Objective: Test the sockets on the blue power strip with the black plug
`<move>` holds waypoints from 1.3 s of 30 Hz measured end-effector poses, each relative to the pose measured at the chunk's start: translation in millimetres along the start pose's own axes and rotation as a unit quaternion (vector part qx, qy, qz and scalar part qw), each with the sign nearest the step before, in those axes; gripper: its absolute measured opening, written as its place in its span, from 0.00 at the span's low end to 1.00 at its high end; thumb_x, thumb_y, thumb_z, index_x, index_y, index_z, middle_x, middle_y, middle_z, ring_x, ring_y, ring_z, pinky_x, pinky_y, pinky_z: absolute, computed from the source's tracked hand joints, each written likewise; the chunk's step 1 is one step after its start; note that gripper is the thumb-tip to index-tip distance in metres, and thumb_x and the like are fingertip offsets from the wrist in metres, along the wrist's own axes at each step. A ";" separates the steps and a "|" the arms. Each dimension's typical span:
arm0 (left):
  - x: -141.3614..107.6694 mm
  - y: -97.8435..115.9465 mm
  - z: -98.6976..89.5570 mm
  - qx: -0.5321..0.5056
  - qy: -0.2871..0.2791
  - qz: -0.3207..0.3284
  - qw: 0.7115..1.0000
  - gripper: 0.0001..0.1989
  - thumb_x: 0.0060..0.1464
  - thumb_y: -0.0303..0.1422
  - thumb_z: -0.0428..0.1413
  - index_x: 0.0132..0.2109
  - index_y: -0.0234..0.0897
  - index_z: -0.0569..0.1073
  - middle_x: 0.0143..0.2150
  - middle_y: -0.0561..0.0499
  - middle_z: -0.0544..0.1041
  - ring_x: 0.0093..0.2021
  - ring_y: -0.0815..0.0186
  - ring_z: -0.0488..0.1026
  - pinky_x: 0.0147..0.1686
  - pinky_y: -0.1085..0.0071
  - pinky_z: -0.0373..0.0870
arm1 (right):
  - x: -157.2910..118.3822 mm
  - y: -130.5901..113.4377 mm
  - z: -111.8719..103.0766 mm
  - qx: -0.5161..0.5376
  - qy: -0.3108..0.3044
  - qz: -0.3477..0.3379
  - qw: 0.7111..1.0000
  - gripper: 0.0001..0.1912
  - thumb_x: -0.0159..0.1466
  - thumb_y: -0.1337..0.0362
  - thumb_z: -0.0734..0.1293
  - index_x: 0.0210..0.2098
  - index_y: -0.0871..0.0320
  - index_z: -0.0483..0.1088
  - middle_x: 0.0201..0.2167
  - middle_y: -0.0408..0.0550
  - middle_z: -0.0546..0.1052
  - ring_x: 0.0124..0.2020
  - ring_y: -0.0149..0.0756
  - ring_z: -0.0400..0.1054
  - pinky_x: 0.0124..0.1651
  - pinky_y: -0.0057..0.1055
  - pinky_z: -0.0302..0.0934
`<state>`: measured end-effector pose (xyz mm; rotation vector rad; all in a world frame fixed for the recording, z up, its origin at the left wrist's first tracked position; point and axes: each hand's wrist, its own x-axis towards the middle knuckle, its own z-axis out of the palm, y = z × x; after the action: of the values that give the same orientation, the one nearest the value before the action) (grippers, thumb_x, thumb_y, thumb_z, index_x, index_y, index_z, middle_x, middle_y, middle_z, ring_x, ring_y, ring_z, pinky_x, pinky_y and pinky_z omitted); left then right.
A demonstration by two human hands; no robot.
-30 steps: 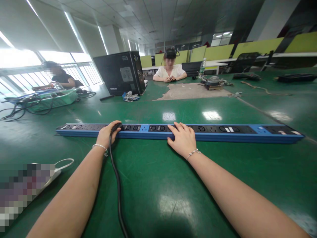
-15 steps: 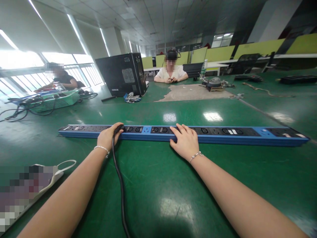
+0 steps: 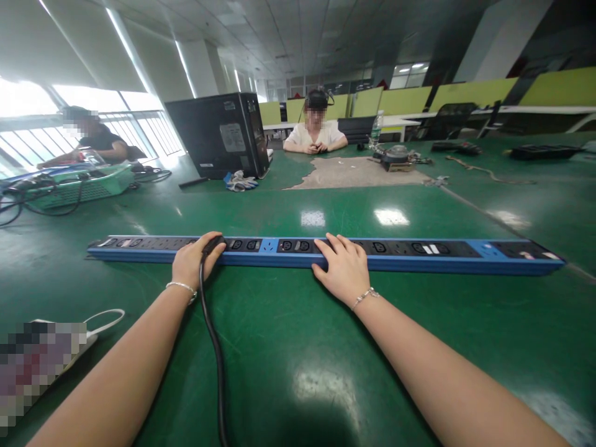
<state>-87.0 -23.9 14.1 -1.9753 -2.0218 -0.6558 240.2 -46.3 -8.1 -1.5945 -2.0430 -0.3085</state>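
Your left hand (image 3: 189,264) pinches a black cable plug (image 3: 214,243) at the long blue-and-black power strip (image 3: 270,261); your right hand (image 3: 345,272), fingers spread, rests over its middle.

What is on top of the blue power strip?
The left hand, gripping a black plug, and the right hand. Beneath them, the power strip is hidden; whether the plug is inserted cannot be seen.

The long blue metal power strip (image 3: 265,260) carries black socket panels (image 3: 463,249), blue blocks (image 3: 269,246) and small white patches (image 3: 431,249) — the slim round cable (image 3: 215,347) plain black, the broad glossy tabletop (image 3: 265,329) green.
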 end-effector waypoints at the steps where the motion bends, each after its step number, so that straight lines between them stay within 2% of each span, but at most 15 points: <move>1: 0.1 0.4 0.3 -0.001 0.003 -0.002 1.000 0.22 0.56 0.48 0.45 0.52 0.45 0.69 0.40 0.49 0.78 0.39 0.58 0.75 0.41 0.65 0.67 | -0.1 0.1 -0.1 -0.001 0.000 -0.001 1.000 0.25 0.57 0.55 0.64 0.54 0.50 0.64 0.58 0.48 0.65 0.58 0.45 0.54 0.55 0.43 0.47; 7: -0.2 3.2 1.7 -0.023 0.024 -0.007 0.999 0.20 0.55 0.47 0.46 0.49 0.44 0.71 0.40 0.49 0.78 0.39 0.59 0.75 0.44 0.65 0.65 | 1.8 2.1 -3.8 -0.009 -0.014 -0.012 1.000 0.26 0.58 0.53 0.63 0.56 0.52 0.63 0.57 0.49 0.66 0.58 0.45 0.55 0.56 0.43 0.48; 11: -1.3 4.8 2.3 -0.045 0.032 -0.011 0.998 0.19 0.55 0.46 0.47 0.48 0.43 0.71 0.42 0.49 0.78 0.42 0.59 0.74 0.47 0.65 0.64 | 4.1 6.6 -7.1 -0.036 -0.025 -0.006 0.999 0.34 0.57 0.47 0.63 0.59 0.56 0.59 0.60 0.53 0.62 0.59 0.48 0.53 0.57 0.44 0.46; 14: -1.8 4.9 3.5 -0.055 0.030 -0.022 0.998 0.19 0.56 0.45 0.47 0.49 0.43 0.70 0.43 0.49 0.78 0.43 0.59 0.73 0.48 0.64 0.63 | 5.0 9.9 -8.6 -0.050 -0.036 0.004 0.998 0.38 0.56 0.43 0.62 0.59 0.59 0.58 0.58 0.56 0.64 0.59 0.50 0.52 0.58 0.47 0.44; 19: -3.5 4.4 4.1 -0.060 0.025 -0.031 0.997 0.18 0.55 0.44 0.48 0.49 0.42 0.70 0.45 0.48 0.77 0.46 0.59 0.73 0.50 0.61 0.62 | 5.6 13.4 -11.4 -0.047 -0.044 -0.001 0.998 0.34 0.58 0.42 0.60 0.56 0.59 0.62 0.54 0.55 0.68 0.56 0.48 0.57 0.60 0.49 0.41; 26: -14.3 6.9 -4.1 -0.067 0.019 -0.059 0.996 0.18 0.55 0.44 0.49 0.49 0.44 0.70 0.46 0.49 0.77 0.47 0.59 0.72 0.53 0.59 0.61 | 1.3 15.5 -18.2 -0.042 -0.049 -0.014 0.998 0.33 0.58 0.42 0.61 0.53 0.58 0.65 0.52 0.54 0.70 0.54 0.48 0.58 0.60 0.51 0.37; 32: -24.6 9.5 -13.0 -0.078 0.004 -0.074 0.994 0.17 0.54 0.43 0.50 0.49 0.44 0.70 0.44 0.50 0.77 0.47 0.59 0.71 0.54 0.59 0.59 | -8.6 12.1 -26.7 -0.035 -0.052 -0.025 0.998 0.33 0.57 0.42 0.61 0.52 0.59 0.67 0.51 0.55 0.71 0.52 0.50 0.59 0.58 0.49 0.41; 39: -32.0 0.2 -5.3 -0.102 0.029 -0.053 0.993 0.16 0.55 0.42 0.50 0.50 0.50 0.68 0.49 0.54 0.75 0.50 0.60 0.70 0.58 0.58 0.55 | -13.8 7.8 -30.2 -0.029 -0.051 -0.010 0.998 0.33 0.56 0.43 0.62 0.53 0.59 0.66 0.51 0.56 0.70 0.53 0.50 0.58 0.53 0.45 0.49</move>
<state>-85.6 -54.5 3.8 -1.9403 -2.1113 -0.9674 257.8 -70.1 8.7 -1.6559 -2.1464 -0.3028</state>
